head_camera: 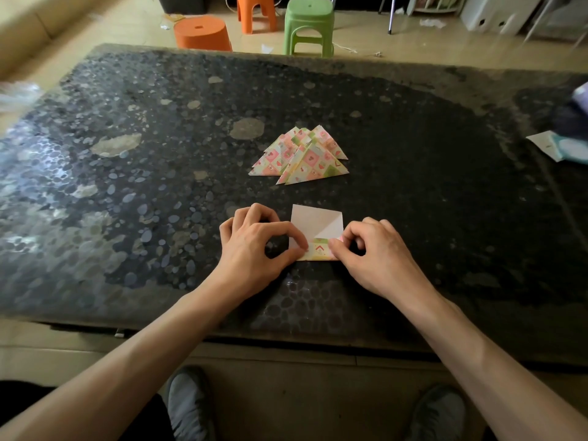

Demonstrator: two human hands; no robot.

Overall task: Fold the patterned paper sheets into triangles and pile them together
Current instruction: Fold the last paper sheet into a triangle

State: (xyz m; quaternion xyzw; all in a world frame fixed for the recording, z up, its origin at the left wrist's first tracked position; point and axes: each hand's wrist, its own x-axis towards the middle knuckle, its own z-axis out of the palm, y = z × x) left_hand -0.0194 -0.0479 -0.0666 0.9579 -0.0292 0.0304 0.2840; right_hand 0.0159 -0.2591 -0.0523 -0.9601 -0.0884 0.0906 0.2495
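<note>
White-backed paper sheet [316, 226], patterned near edge turned up.

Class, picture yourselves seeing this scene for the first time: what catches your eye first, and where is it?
A pile of pink-and-green patterned paper triangles lies in the middle of the dark speckled stone table. Nearer, the left hand and right hand pinch the near edge of a white-backed square paper sheet, its patterned edge turned up. Beyond stand a green plastic stool and two orange plastic stools.

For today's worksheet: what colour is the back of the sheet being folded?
Plain white, on the sheet; head view.
</note>
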